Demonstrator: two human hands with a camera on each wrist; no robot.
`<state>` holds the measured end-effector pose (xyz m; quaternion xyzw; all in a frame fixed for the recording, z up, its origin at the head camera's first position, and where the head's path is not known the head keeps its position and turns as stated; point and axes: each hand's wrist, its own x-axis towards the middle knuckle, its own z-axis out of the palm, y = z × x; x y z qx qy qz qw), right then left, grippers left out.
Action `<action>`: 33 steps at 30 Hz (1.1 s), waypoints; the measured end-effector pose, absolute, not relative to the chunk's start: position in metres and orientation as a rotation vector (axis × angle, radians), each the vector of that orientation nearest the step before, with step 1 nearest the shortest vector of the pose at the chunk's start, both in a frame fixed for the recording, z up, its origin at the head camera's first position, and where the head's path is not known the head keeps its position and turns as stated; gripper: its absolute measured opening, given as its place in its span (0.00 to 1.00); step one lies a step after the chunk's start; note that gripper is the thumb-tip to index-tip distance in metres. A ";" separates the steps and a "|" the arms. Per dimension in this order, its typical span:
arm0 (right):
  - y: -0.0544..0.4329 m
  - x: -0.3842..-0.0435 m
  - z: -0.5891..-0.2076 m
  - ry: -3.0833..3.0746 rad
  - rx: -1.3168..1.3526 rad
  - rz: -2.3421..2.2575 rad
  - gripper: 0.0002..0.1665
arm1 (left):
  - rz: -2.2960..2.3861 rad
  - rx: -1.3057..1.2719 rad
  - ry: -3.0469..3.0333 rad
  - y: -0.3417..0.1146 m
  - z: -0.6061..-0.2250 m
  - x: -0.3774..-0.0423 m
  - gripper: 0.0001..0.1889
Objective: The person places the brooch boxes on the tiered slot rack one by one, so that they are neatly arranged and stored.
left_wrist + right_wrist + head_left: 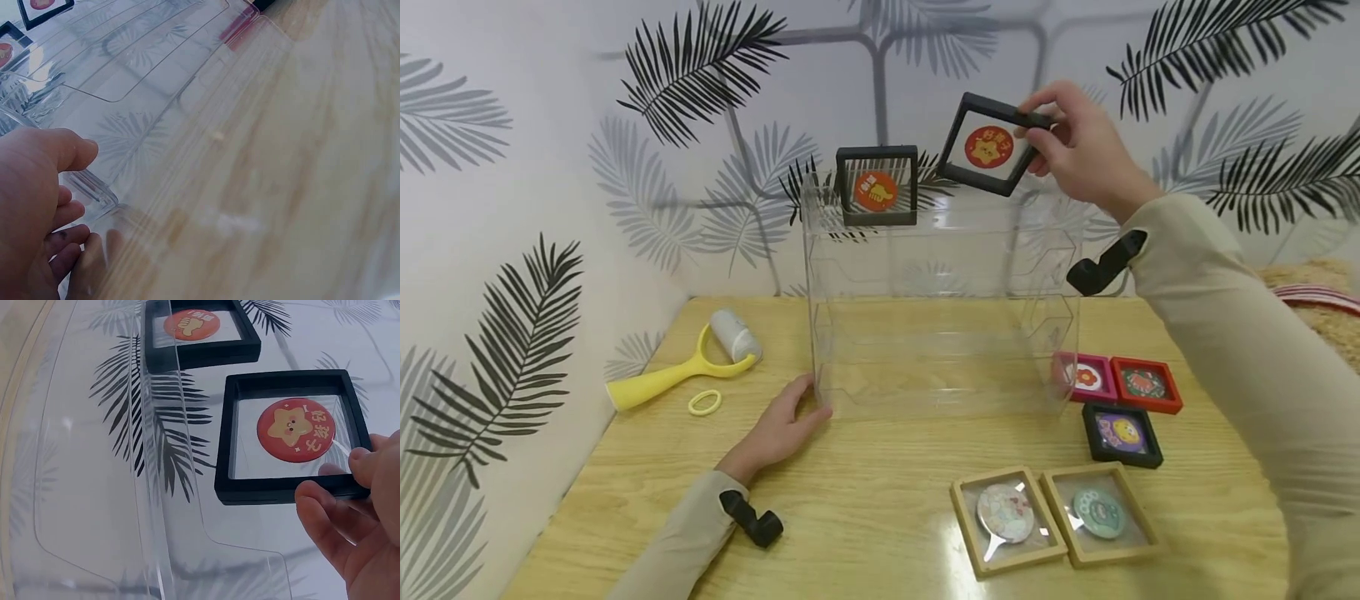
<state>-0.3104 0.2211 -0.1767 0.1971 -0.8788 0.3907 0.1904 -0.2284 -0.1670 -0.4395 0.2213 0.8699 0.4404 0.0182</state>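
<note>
High over the right part of a clear plastic display rack point(940, 407), my right hand point(1084, 152) pinches the corner of a black square display frame point(989, 147). Inside that frame is a red round badge with a yellow star face point(296, 430), seen through clear film in the right wrist view. A second black frame point(877, 220) with an orange-red thumbs-up badge stands at the rack's top left. Down at the rack's lower left corner, my left hand point(778, 429) holds the side panel point(94, 190), thumb on one side and fingers curled on the other.
Yellow slingshot-shaped handle point(658, 383), grey-white cylinder point(735, 336) and yellow ring point(704, 403) lie left. Right of the rack are pink point(1086, 400), red point(1165, 407) and black point(1122, 458) frames. Two wood-coloured frames point(981, 562) point(1078, 558) lie in front.
</note>
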 end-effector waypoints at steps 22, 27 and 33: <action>0.228 -0.314 -0.171 -2.693 0.609 0.537 0.24 | 1.418 0.722 2.668 -0.165 -0.437 -0.228 0.27; 0.236 -0.302 -0.169 -2.612 0.580 0.558 0.23 | 1.411 0.723 2.672 -0.166 -0.438 -0.229 0.27; 0.245 -0.279 -0.186 -2.545 0.673 0.534 0.18 | 1.388 0.726 2.694 -0.168 -0.439 -0.229 0.28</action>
